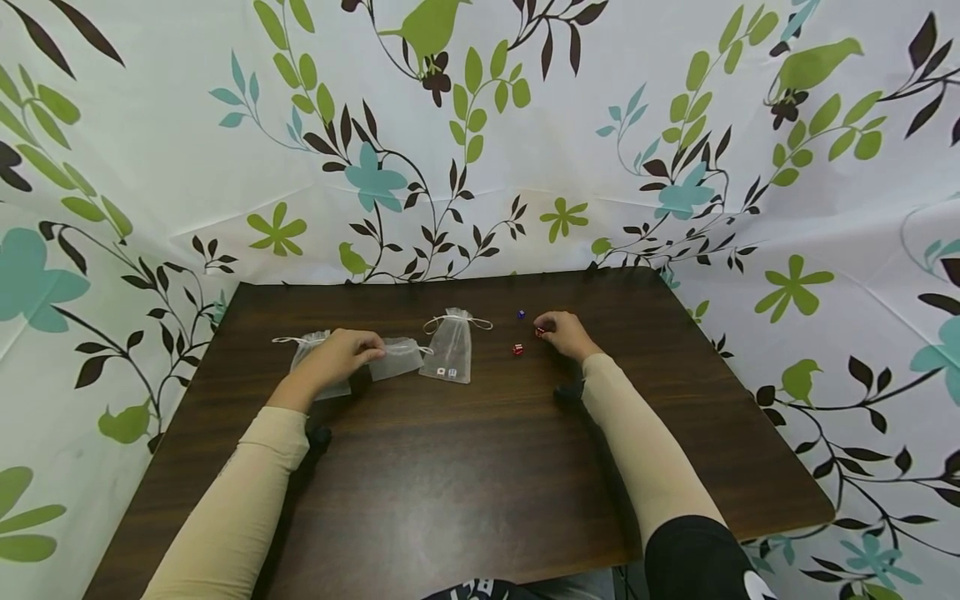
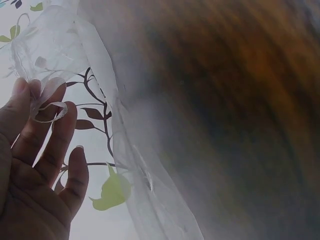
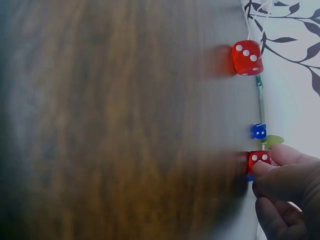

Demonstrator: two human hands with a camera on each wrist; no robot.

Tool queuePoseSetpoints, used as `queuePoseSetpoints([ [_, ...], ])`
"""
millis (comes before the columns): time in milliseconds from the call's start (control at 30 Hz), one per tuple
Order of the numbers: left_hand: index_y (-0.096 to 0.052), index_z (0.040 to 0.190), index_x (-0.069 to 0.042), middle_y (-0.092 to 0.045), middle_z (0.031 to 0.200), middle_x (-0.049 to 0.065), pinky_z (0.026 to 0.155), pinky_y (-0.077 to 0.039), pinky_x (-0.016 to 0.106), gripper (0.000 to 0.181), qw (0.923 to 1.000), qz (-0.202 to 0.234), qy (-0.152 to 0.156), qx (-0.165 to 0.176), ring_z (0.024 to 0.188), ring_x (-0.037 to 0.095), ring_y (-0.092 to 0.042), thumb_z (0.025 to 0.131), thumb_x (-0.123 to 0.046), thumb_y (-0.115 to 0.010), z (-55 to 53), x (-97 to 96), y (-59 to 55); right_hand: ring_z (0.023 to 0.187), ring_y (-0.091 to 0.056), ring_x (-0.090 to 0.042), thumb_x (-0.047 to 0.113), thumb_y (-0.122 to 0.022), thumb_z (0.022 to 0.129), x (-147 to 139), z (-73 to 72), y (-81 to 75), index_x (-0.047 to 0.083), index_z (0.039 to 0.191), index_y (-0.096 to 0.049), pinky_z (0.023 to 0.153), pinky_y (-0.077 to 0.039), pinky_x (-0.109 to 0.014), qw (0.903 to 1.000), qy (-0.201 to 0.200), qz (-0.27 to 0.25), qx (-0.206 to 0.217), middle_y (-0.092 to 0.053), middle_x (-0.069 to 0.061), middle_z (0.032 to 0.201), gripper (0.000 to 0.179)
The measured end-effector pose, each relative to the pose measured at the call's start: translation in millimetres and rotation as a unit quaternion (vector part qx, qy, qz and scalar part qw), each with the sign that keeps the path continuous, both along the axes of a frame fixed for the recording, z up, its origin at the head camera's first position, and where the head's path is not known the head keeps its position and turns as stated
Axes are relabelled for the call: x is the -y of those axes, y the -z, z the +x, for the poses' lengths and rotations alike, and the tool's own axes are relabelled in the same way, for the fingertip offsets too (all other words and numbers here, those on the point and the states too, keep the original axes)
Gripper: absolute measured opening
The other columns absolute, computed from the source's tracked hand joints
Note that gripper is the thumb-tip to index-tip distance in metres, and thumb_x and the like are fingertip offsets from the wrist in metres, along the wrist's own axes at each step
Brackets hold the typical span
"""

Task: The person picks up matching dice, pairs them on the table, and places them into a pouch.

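Note:
My left hand [image 1: 341, 357] pinches the end of a sheer white drawstring pouch [image 1: 397, 360], its cord loop showing at the fingertips in the left wrist view. Partly covered by that hand is a second sheer pouch [image 1: 318, 386]. Farther right, a third pouch [image 1: 452, 333] lies flat with two white dice [image 1: 447, 372] in its bottom end. Between thumb and fingers my right hand [image 1: 567, 335] pinches a red die [image 3: 259, 157]. Another red die [image 1: 517, 349] sits to its left, and a small blue die [image 1: 521, 314] stands farther back.
All this is on a dark brown wooden table [image 1: 450, 467]. A white cloth [image 1: 480, 167] with printed leaves and birds hangs behind the table and along its right side. In the right wrist view, a bit of blue [image 3: 249, 177] shows below the pinched die.

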State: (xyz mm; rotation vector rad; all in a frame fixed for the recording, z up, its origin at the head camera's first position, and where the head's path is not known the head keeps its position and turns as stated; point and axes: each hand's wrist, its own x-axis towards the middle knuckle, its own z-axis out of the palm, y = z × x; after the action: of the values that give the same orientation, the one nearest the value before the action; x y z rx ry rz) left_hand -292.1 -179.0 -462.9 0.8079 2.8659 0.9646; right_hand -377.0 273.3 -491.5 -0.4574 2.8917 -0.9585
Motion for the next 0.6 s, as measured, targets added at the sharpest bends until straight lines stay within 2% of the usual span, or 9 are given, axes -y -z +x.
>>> queuePoseSetpoints([
  [333,-0.073,0.099,-0.007,-0.073,0.091,0.004,0.073,-0.052,0.040,0.008,0.9998,0.000,0.007,-0.017,0.076,0.014,-0.061,0.097,-0.013,-0.069,-0.3,-2.1,-0.6,0.114,-0.063,-0.034,-0.004,-0.066,0.096,10.3,11.0,-12.7,-0.004,0.121,-0.068,0.098,-0.049,-0.047,0.9993,-0.024,-0.003,-0.029,-0.068,-0.020,0.121,0.025],
  [600,-0.073,0.098,-0.006,-0.072,0.091,0.004,0.073,-0.051,0.041,0.007,0.9996,0.003,0.015,-0.026,0.077,0.015,-0.061,0.096,-0.012,-0.070,0.1,-5.0,-0.3,0.103,-0.065,-0.029,-0.005,-0.066,0.095,22.2,18.5,-13.0,-0.003,0.119,-0.069,0.091,-0.052,-0.043,0.9987,-0.047,0.007,-0.018,-0.070,-0.016,0.112,0.024],
])
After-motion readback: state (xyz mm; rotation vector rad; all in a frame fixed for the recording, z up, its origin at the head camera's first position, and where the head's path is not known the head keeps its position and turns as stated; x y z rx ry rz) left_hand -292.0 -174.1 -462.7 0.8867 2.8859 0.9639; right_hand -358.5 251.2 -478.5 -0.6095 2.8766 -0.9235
